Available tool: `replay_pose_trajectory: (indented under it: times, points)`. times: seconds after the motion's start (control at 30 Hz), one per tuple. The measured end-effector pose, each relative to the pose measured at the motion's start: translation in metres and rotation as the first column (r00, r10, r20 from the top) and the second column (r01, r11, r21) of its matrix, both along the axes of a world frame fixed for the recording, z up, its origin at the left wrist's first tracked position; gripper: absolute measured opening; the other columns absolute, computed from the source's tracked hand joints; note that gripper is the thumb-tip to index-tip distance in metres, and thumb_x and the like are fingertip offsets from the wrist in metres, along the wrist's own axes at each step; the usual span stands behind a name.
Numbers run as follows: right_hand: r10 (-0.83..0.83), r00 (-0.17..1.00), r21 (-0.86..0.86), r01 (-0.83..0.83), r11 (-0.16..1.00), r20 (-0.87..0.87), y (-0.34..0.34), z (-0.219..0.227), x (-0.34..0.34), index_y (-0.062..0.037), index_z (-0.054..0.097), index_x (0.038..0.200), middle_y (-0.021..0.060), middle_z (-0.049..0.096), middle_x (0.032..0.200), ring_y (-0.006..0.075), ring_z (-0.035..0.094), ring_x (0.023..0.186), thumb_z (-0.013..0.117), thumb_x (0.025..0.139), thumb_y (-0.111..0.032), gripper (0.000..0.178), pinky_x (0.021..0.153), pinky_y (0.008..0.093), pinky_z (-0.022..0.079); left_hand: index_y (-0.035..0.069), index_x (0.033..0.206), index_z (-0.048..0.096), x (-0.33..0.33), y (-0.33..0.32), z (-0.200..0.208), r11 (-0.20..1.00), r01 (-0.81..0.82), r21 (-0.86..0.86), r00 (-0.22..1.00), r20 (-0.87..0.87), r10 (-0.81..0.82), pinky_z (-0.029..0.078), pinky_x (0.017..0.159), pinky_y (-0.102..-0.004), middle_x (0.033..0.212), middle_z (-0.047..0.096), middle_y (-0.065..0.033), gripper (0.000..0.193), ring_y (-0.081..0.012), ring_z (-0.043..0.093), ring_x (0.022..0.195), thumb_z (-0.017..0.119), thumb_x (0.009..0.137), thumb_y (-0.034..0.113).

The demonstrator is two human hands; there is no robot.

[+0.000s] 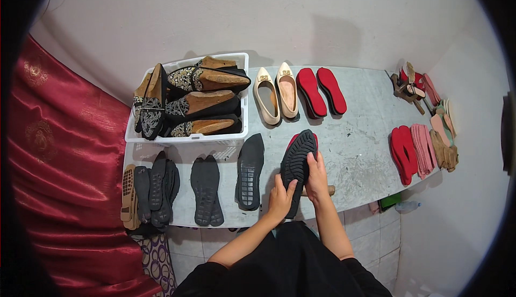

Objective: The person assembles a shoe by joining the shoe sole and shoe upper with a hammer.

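Observation:
Between my two hands is a black shoe sole (299, 154), its ridged tread facing up and a red edge showing behind its far right side. My left hand (280, 196) grips its lower left edge, thumb on the tread. Along the right edge my right hand (316, 174) is closed around it, thumb also on the tread. Just left of it on the table lie stacked black soles (250, 173). Beyond it stand a pair of cream flat shoes (277, 93) and two red-topped soles (321, 93). A wooden handle (326, 190) shows partly behind my right wrist.
A white plastic basket (245, 109) of embroidered black shoes on wooden lasts stands at the back left. Black soles (206, 189) and tan soles (129, 192) lie along the near left edge. Red insoles (403, 154), pink pieces (423, 149) and a metal stand (400, 88) occupy the right end.

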State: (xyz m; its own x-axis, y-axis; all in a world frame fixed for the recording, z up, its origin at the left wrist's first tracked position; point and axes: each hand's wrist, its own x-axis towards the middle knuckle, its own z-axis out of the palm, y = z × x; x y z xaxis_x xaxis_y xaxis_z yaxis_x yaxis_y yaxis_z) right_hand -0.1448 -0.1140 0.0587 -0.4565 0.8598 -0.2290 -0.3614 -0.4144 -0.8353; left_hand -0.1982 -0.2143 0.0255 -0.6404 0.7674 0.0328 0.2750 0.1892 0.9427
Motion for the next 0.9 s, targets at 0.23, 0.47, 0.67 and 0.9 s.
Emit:
replay_pose_trajectory:
  times: [0.23,0.47,0.67,0.9]
  points:
    - [-0.255,0.918,0.39,0.124,0.912,0.303,0.028,-0.002,-0.013,-0.0013,0.052,0.103,0.0075,0.059,0.091,0.016,0.056,0.083,0.056,0.089,-0.028,0.031,0.071,0.0292,0.045,-0.002,0.11,0.039,-0.001,0.0,-0.007,0.998,-0.002,-0.06,0.989,-0.15,-0.007,0.044,0.06,-0.0514,0.08,0.06,-0.0273,0.051,-0.0463,0.058,0.073,0.048,0.089,0.044]
    - [-0.584,0.518,0.761,-0.238,0.604,0.625,0.036,0.028,-0.034,0.0006,0.05,0.075,0.0223,0.056,0.072,0.0388,0.054,0.065,0.054,0.086,-0.039,0.041,0.06,0.0425,0.042,-0.002,0.11,0.04,0.002,-0.004,-0.016,0.998,-0.045,-0.034,0.948,-0.317,0.032,0.045,0.053,-0.0515,0.075,0.059,-0.0258,0.051,-0.0453,0.058,0.066,0.051,0.088,0.043]
    - [-0.43,0.613,0.669,-0.228,0.707,0.663,0.041,0.028,-0.035,0.001,0.047,0.07,0.0217,0.054,0.066,0.0405,0.054,0.062,0.054,0.086,-0.039,0.043,0.056,0.0447,0.041,-0.002,0.11,0.04,0.002,-0.005,-0.014,0.997,-0.076,-0.028,0.946,-0.319,0.063,0.045,0.053,-0.0505,0.073,0.059,-0.0261,0.051,-0.045,0.058,0.066,0.052,0.087,0.042]
    - [-0.652,0.528,0.837,-0.404,0.37,0.543,0.018,0.04,-0.039,-0.0083,0.049,0.114,0.0129,0.054,0.113,0.033,0.051,0.103,0.055,0.083,-0.039,0.044,0.087,0.0448,0.037,-0.003,0.11,0.039,0.001,-0.008,-0.019,0.994,-0.079,-0.081,0.965,-0.258,0.055,0.045,0.056,-0.0511,0.075,0.059,-0.0274,0.05,-0.0459,0.058,0.069,0.053,0.087,0.039]
